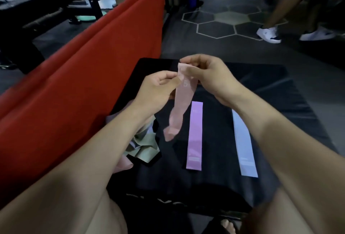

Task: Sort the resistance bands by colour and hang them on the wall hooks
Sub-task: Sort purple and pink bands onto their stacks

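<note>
- Resistance bands still unsorted lie in a tangled heap (143,146) at the left of the black mat (270,91).
- Our left hand (158,88) and right hand (207,75) each pinch the pink band's (182,103) top edge, probably spreading it; it hangs lengthwise.
- Purple band (195,134) and pale band (243,146) lie flat, apart, long axes pointing away from us.

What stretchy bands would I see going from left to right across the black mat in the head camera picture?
Crumpled green band → pink band held up by both hands → purple band lying flat → pale blue band lying flat.
</note>
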